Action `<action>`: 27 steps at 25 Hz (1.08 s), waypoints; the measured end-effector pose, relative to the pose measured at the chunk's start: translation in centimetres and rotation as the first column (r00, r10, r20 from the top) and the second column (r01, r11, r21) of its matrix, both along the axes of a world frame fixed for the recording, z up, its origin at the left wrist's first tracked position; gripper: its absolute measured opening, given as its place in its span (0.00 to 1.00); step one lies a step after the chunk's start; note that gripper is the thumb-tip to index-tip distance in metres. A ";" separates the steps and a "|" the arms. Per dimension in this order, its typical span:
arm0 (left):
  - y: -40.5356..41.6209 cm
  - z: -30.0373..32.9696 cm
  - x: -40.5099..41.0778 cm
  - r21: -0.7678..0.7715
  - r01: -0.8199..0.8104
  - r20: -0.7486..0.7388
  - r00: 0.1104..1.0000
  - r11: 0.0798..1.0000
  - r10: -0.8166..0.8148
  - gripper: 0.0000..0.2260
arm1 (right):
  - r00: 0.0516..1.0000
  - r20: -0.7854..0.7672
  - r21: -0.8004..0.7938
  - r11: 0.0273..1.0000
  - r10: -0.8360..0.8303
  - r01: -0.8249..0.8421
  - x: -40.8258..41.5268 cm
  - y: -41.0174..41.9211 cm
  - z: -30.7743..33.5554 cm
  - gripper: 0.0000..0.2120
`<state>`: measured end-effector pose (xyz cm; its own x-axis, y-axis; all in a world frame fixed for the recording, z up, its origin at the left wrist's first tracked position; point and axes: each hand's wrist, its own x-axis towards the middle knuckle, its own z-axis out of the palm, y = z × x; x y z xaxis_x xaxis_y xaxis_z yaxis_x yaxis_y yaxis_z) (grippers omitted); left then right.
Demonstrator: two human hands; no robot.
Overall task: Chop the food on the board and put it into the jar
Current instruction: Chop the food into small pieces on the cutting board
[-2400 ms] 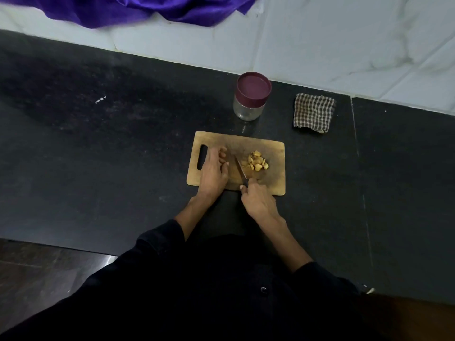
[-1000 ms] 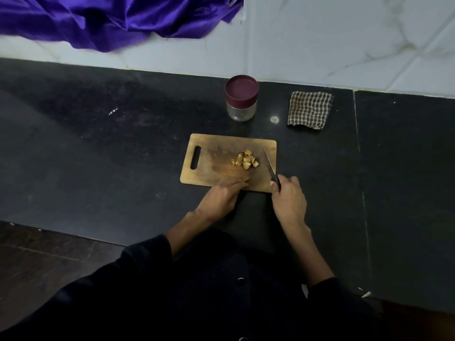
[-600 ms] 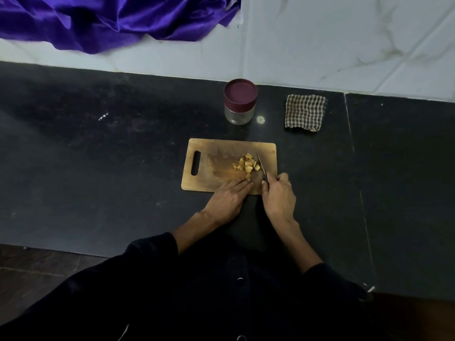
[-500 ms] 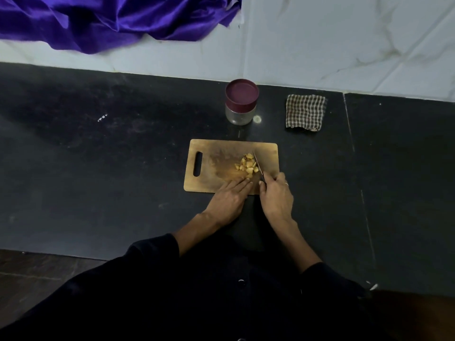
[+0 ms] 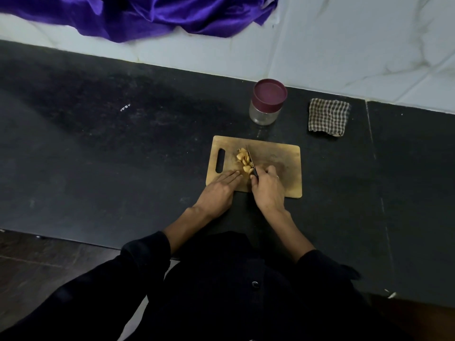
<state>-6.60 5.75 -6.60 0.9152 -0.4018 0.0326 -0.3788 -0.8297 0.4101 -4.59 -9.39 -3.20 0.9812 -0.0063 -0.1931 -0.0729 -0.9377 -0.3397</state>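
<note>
A wooden chopping board (image 5: 283, 163) with a handle slot at its left lies on the black counter. Small yellow-brown food pieces (image 5: 243, 158) sit in a narrow heap left of the board's middle. My right hand (image 5: 267, 190) grips a small knife (image 5: 251, 161) whose blade lies against the right side of the heap. My left hand (image 5: 219, 190) rests flat on the board's near left corner, fingers straight, tips just short of the food. A glass jar (image 5: 264, 112) with a maroon lid on it stands behind the board.
A folded checked cloth (image 5: 328, 118) lies right of the jar. Purple fabric (image 5: 138, 13) drapes over the white marble wall at the back. The black counter (image 5: 98, 156) stretches wide to the left, and its front edge runs just before my body.
The knife has pushed the food pieces leftwards across the board, from right of the middle towards the handle side. My left hand stays flat at the near edge.
</note>
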 end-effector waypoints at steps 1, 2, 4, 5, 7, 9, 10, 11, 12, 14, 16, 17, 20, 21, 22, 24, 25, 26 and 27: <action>0.1 0.1 0.0 -0.010 -0.007 -0.006 1.000 1.000 0.007 0.23 | 1.000 0.000 0.002 1.000 0.004 -0.004 0.0 0.1 0.0 0.16; 0.2 0.1 0.0 -0.021 -0.013 -0.010 1.000 1.000 0.012 0.23 | 1.000 0.005 0.000 1.000 0.007 -0.007 0.0 0.1 -0.1 0.16; 0.1 0.2 0.0 -0.048 -0.026 -0.020 0.999 0.999 0.025 0.23 | 1.000 0.028 -0.001 1.000 0.000 0.000 -0.1 -0.4 -0.1 0.17; 0.1 0.2 -0.1 -0.062 -0.038 -0.024 0.999 0.997 0.037 0.22 | 0.999 0.040 0.010 1.000 -0.012 0.011 -0.1 -0.7 -0.1 0.17; -0.1 0.2 -0.2 -0.090 -0.066 -0.030 0.998 0.994 0.063 0.22 | 0.998 0.058 0.052 0.998 -0.035 0.032 -0.4 -1.3 -0.2 0.17; -0.2 0.3 -0.2 -0.102 -0.085 -0.034 0.996 0.991 0.082 0.23 | 0.998 0.055 0.087 0.995 -0.043 0.038 -0.7 -1.4 -0.3 0.16; -0.3 0.4 -0.1 -0.106 -0.095 -0.040 0.995 0.990 0.091 0.23 | 0.998 0.044 0.106 0.994 -0.038 0.033 -0.8 -1.3 -0.3 0.15; -0.4 0.5 -0.2 -0.109 -0.105 -0.050 0.994 0.988 0.100 0.24 | 0.999 0.028 0.130 0.991 -0.029 0.025 -0.9 -1.2 -0.4 0.14; -0.5 0.6 -0.2 -0.112 -0.114 -0.060 0.992 0.987 0.108 0.24 | 1.000 0.010 0.154 0.988 -0.014 0.013 -0.8 -0.9 -0.4 0.14; -0.6 0.6 -0.2 -0.118 -0.128 -0.072 0.990 0.985 0.120 0.25 | 0.999 -0.021 0.183 0.983 0.026 -0.021 -0.3 -0.3 -0.2 0.13; -0.7 0.6 -0.3 -0.126 -0.136 -0.074 0.989 0.983 0.127 0.25 | 0.999 -0.023 0.186 0.981 0.049 -0.044 0.1 -0.1 0.1 0.13; -0.7 0.6 -0.3 -0.131 -0.138 -0.074 0.989 0.982 0.129 0.24 | 0.999 -0.015 0.179 0.983 0.050 -0.046 0.3 -0.3 0.3 0.14; -0.5 0.1 -0.4 -0.153 -0.148 -0.071 0.988 0.977 0.139 0.24 | 1.000 0.003 0.176 0.984 0.031 -0.031 0.2 -2.1 0.3 0.14; -0.6 -0.1 -0.5 -0.169 -0.158 -0.069 0.986 0.973 0.149 0.24 | 1.000 0.004 0.198 0.980 0.017 -0.018 0.1 -3.0 0.2 0.14; -0.7 -0.2 -0.6 -0.184 -0.171 -0.063 0.985 0.968 0.162 0.23 | 1.000 0.001 0.226 0.974 0.000 0.000 0.1 -4.0 0.1 0.13; -1.1 -0.1 -0.7 -0.210 -0.186 -0.016 0.982 0.960 0.187 0.21 | 0.999 -0.017 0.274 0.960 -0.046 0.049 0.0 -5.9 -0.2 0.12; -1.3 0.1 -0.7 -0.222 -0.184 0.017 0.981 0.957 0.192 0.20 | 0.997 -0.022 0.293 0.953 -0.072 0.075 -0.1 -6.7 -0.2 0.12; -1.6 0.3 -0.6 -0.237 -0.179 0.043 0.980 0.955 0.194 0.18 | 0.995 -0.025 0.311 0.945 -0.100 0.103 -0.2 -7.5 -0.3 0.11; -1.8 0.6 -0.4 -0.259 -0.173 0.062 0.979 0.950 0.195 0.16 | 0.992 -0.029 0.325 0.937 -0.125 0.128 -0.3 -8.1 -0.4 0.11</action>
